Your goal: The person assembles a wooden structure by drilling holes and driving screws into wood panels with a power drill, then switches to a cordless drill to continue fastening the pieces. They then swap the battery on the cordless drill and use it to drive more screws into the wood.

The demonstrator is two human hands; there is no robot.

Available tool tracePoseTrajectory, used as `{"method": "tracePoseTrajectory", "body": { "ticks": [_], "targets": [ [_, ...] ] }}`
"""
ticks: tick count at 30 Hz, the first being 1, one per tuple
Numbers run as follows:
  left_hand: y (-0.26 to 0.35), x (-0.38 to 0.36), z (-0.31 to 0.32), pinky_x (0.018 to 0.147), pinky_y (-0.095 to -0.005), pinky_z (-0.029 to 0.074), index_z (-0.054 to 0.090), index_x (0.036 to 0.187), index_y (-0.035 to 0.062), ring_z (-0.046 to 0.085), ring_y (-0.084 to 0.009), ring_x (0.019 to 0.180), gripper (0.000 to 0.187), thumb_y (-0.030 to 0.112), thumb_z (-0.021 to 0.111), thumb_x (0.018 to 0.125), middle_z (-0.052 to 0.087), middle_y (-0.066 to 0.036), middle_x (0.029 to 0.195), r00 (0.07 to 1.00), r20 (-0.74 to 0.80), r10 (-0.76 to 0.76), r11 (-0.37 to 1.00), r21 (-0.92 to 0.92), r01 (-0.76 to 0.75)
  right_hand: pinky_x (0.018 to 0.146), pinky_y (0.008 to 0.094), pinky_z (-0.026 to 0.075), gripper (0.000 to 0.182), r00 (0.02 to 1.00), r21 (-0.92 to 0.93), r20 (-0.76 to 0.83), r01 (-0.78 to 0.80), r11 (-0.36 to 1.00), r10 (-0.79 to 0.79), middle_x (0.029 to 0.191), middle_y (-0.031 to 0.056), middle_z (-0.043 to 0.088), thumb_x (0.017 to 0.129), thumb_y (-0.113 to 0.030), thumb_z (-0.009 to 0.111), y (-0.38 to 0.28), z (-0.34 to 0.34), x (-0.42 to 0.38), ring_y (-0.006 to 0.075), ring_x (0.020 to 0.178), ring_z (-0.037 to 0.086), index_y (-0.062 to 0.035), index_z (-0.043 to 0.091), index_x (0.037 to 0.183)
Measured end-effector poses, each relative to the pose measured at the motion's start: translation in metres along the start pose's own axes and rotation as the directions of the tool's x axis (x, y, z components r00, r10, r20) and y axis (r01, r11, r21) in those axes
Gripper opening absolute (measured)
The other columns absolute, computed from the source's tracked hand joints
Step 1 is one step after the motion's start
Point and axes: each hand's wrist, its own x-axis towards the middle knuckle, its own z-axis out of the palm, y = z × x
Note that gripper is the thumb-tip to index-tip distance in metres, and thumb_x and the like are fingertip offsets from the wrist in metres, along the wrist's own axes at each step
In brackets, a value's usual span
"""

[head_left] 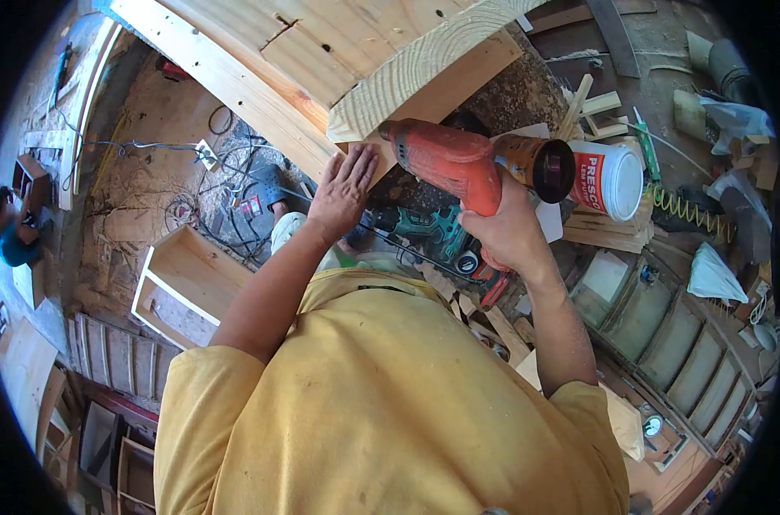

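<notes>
My right hand [512,221] is wrapped around the handle of a red power drill [446,157]. The drill's front end points left, close to the side of a pale wooden piece [450,81] with visible end grain. Whether the tip touches the wood is hidden. My left hand [345,193] lies flat, fingers stretched out, on the end of a long pine board [227,77] just left of the drill. These boards meet at a corner, joined with other planks above.
Right of the drill stand an open brown-rimmed can [555,170] and a white-lidded tub [622,182]. Below lies a teal power tool [433,230]. Cables [235,223] and a wooden box [197,283] are on the floor at left. Another person [17,227] is at far left.
</notes>
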Motion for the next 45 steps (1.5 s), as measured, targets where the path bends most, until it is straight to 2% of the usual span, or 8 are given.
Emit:
{"method": "tracePoseTrajectory", "body": {
  "ticks": [15,21,27,31,35,36,39,45],
  "targets": [
    [0.001,0.001,0.004,0.116,-0.0487,0.016,0.026,0.148,0.0027,0.018,-0.028,0.146,0.071,0.014,0.051,0.082,0.022,-0.012,0.157,0.999,0.043,-0.014,0.999,0.048,0.012,0.091,0.0388,0.047,0.053,1.0,-0.002,-0.014,-0.004,1.0,0.004,0.108,0.022,0.063,0.071,-0.01,0.065,0.002,0.011,0.005,0.0356,0.102,0.062,-0.0002,0.052,0.121],
    [0.0,0.002,0.002,0.116,-0.0501,0.016,0.027,0.148,0.0043,0.018,-0.026,0.146,0.067,0.013,0.046,0.085,0.022,-0.01,0.157,0.998,0.058,-0.009,0.996,0.091,0.004,0.088,0.0367,0.047,0.05,0.995,0.053,-0.096,0.003,0.999,0.002,0.103,0.0186,0.064,0.07,-0.008,0.067,-0.008,0.001,-0.015,0.0298,0.095,0.063,0.0008,0.054,0.117],
    [0.004,0.004,0.003,0.115,-0.0493,0.018,0.028,0.149,0.0061,0.018,-0.0233,0.146,0.062,0.015,0.043,0.089,0.02,-0.006,0.158,0.996,0.074,-0.046,0.999,0.025,0.044,0.083,0.0323,0.048,0.048,0.967,0.341,-0.231,-0.019,0.94,0.103,0.099,0.0092,0.064,0.071,-0.003,0.067,-0.008,-0.019,-0.054,0.0184,0.089,0.061,0.0006,0.054,0.118],
    [0.01,0.01,-0.015,0.116,-0.0514,0.011,0.025,0.15,0.0064,0.016,-0.0269,0.147,0.072,0.03,0.055,0.088,0.021,-0.013,0.157,0.982,0.181,-0.052,0.999,0.016,0.05,0.079,0.0295,0.05,0.044,0.889,0.634,-0.368,0.027,0.773,0.271,0.098,0.0093,0.063,0.071,0.0,0.065,-0.005,-0.012,-0.082,0.015,0.088,0.062,0.0037,0.054,0.113],
    [0.018,0.047,-0.016,0.113,-0.0487,0.024,0.041,0.139,0.0046,0.031,-0.0353,0.138,0.062,0.024,0.062,0.083,0.035,-0.02,0.147,0.998,-0.039,0.039,0.987,-0.154,-0.045,0.075,0.0298,0.052,0.045,0.853,0.726,-0.436,0.145,0.672,0.288,0.094,0.01,0.064,0.069,0.002,0.063,0.022,-0.004,-0.109,0.0158,0.082,0.063,0.0043,0.054,0.113],
    [0.025,0.066,-0.013,0.11,-0.0467,0.029,0.048,0.132,0.0033,0.036,-0.0381,0.132,0.053,0.019,0.062,0.083,0.04,-0.022,0.141,0.979,-0.186,0.08,0.981,-0.159,-0.11,0.073,0.03,0.052,0.044,0.845,0.731,-0.457,0.181,0.658,0.276,0.093,0.0106,0.064,0.068,0.003,0.062,0.032,-0.002,-0.114,0.0163,0.081,0.063,0.0042,0.055,0.112],
    [0.038,0.137,0.01,0.11,-0.0465,0.03,0.048,0.132,0.0029,0.037,-0.0379,0.132,0.054,0.022,0.063,0.084,0.041,-0.022,0.14,0.928,-0.373,0.019,0.991,-0.114,-0.066,0.071,0.0295,0.052,0.044,0.814,0.712,-0.516,0.234,0.662,0.268,0.092,0.0106,0.064,0.069,0.002,0.063,0.053,-0.002,-0.127,0.0164,0.083,0.063,0.0044,0.055,0.112],
    [0.046,0.222,0.011,0.112,-0.0473,0.028,0.045,0.136,0.0011,0.034,-0.0371,0.135,0.073,0.039,0.071,0.079,0.038,-0.022,0.144,0.964,-0.242,-0.107,0.994,-0.039,0.1,0.075,0.0313,0.054,0.049,0.852,0.721,-0.471,0.222,0.656,0.229,0.101,0.0131,0.063,0.072,0.003,0.064,0.098,-0.01,-0.153,0.0183,0.088,0.064,0.0046,0.05,0.119]
  ]
}}
